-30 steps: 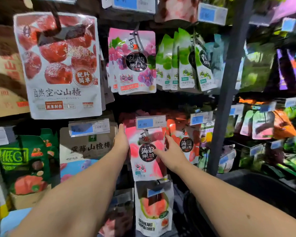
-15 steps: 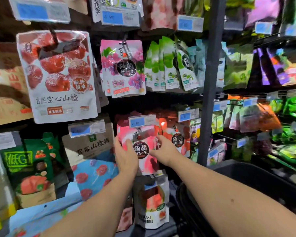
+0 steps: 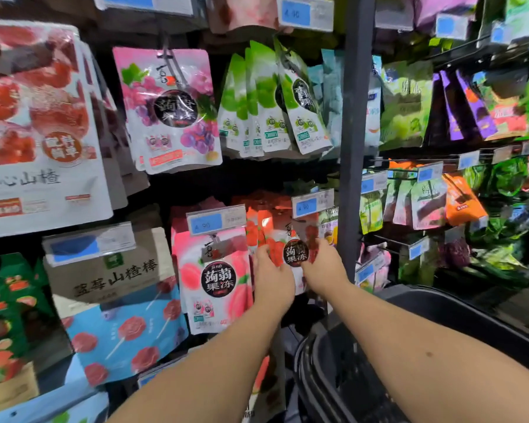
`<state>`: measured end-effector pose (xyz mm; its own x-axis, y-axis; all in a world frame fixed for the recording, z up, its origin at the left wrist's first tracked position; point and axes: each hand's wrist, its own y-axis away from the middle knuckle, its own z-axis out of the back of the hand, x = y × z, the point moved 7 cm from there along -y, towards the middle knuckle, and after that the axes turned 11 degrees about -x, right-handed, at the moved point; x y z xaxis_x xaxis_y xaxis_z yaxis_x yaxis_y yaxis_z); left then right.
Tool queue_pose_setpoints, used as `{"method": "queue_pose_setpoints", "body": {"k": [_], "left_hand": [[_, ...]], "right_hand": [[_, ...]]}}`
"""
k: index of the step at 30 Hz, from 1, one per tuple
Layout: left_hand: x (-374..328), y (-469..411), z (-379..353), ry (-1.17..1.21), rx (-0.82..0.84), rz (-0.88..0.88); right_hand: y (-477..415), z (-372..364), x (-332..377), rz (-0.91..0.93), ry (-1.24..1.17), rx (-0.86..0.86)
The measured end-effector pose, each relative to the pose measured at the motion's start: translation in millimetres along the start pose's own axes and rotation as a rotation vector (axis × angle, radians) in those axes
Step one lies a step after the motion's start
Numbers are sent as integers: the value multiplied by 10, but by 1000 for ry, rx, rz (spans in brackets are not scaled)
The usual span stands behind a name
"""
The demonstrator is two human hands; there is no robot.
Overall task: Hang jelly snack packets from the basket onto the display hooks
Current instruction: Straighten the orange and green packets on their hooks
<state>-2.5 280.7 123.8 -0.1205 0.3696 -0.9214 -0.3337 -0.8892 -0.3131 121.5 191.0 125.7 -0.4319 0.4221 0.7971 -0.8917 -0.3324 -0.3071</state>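
A shop display rack, densely hung with snack packets, fills the view under dim light, and the picture is a little blurred. At the rack's left edge hangs a large white packet printed with red hawthorn fruit. Below it sit a green packet, a brown paper packet with dark lettering, and a blue packet patterned with red lollipops.

Toward the middle, on the upper row, hangs a pink grape jelly packet, with a row of green and white packets just beside it. On the lower row, a pink peach jelly packet hangs under a blue price tag.

Just right of it, two bare arms reach in from the bottom edge. The left hand holds the left edge of a red jelly packet, and the right hand pinches its right edge. The packet is upright against the lower row, under a second price tag. Whether it is on a hook cannot be told.

A dark upright post bounds this bay. To its right a second bay carries green, purple and orange packets on wire hooks. A black basket fills the bottom right corner, under the right forearm.
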Motion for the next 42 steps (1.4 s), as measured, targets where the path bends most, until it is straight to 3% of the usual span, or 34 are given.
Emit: {"method": "queue_pose_setpoints", "body": {"k": [4,7,18,24,29,36,42], "left_hand": [[306,-487,-330,11,-83,142],[-16,-498,-242,6,-117,133],[183,-778,-372,-49,-187,204],[257,-771,-365,-109,-202,390],[244,-806,-348,69,-231,501],[352,-940,-428,342,-278,516],[1080,-1219,-789,334,-262,649]], "right_hand": [[-180,-105,-82,1,-56,15],[-254,-204,-88,-43,-106,68],[-553,-410,-95,-86,-155,106],[-604,-398,-154,-157,-180,76],[-618,-445,-187,-202,-214,93],[-678,-548,-235,-210,-225,152],[-665,-616,-256,-268,-304,180]]}}
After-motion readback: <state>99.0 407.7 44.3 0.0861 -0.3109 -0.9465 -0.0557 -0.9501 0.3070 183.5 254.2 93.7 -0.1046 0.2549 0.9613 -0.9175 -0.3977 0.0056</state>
